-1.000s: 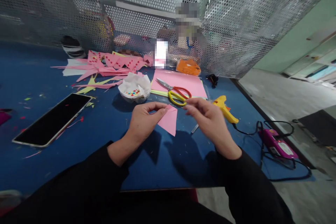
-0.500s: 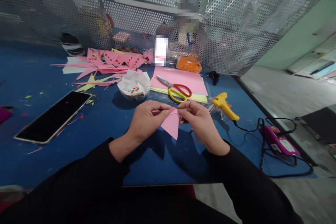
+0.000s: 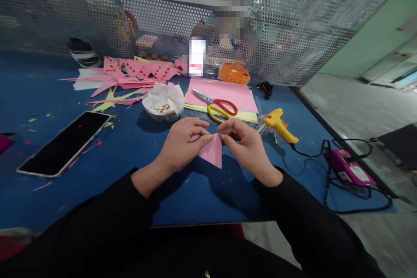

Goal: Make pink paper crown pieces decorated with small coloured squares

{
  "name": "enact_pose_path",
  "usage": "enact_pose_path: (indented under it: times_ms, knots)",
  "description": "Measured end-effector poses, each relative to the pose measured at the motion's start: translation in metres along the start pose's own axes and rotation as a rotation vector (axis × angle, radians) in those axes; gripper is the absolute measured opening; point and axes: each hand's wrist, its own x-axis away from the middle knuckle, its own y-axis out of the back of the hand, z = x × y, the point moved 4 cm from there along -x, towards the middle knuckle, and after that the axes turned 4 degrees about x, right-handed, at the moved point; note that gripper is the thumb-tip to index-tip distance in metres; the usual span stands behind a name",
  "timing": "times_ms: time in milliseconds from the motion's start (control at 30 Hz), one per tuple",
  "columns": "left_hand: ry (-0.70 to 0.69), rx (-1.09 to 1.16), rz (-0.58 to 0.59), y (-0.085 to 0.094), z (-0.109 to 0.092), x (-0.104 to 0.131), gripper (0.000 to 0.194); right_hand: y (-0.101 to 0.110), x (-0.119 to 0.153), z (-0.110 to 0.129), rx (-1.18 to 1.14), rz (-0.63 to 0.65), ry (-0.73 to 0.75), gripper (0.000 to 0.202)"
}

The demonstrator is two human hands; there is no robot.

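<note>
A small folded piece of pink paper [image 3: 212, 153] hangs between my two hands, above the front part of the blue table. My left hand [image 3: 185, 141] pinches its upper left side between thumb and fingers. At its upper right corner, my right hand [image 3: 243, 145] grips the paper with thumb and fingertips. Just beyond my hands, scissors [image 3: 216, 106] with one red and one yellow handle lie on a stack of pink and yellow sheets [image 3: 224, 91]. A bowl lined with white paper [image 3: 164, 102] holds small coloured bits, behind my left hand.
A black-screened phone [image 3: 65, 143] lies at left, below pink cut paper pieces [image 3: 140, 74]. At right are a yellow glue gun [image 3: 280, 126] and a magenta power box [image 3: 348, 167] with black cables. Behind the table stands a perforated metal screen [image 3: 163, 13]; a blurred person shows beyond it.
The pink paper has tilted slightly between my hands, and my right fingers have shifted a little on its top corner. The whole view has moved slightly.
</note>
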Motion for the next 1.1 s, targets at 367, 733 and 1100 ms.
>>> enact_pose_path:
  times_ms: [367,733,1100]
  knots:
    - [0.097,0.087,-0.028,0.0,-0.001,0.005,0.014,-0.009,-0.002,-0.011,-0.273,0.075,-0.257,0.023]
    - [-0.095,-0.109,-0.13,-0.002,-0.009,0.009,0.017,-0.013,0.0,-0.014,-0.305,0.006,-0.292,0.027]
    - [-0.03,-0.033,-0.078,0.001,-0.013,0.007,0.01,-0.017,0.004,-0.007,-0.262,0.11,-0.257,0.026]
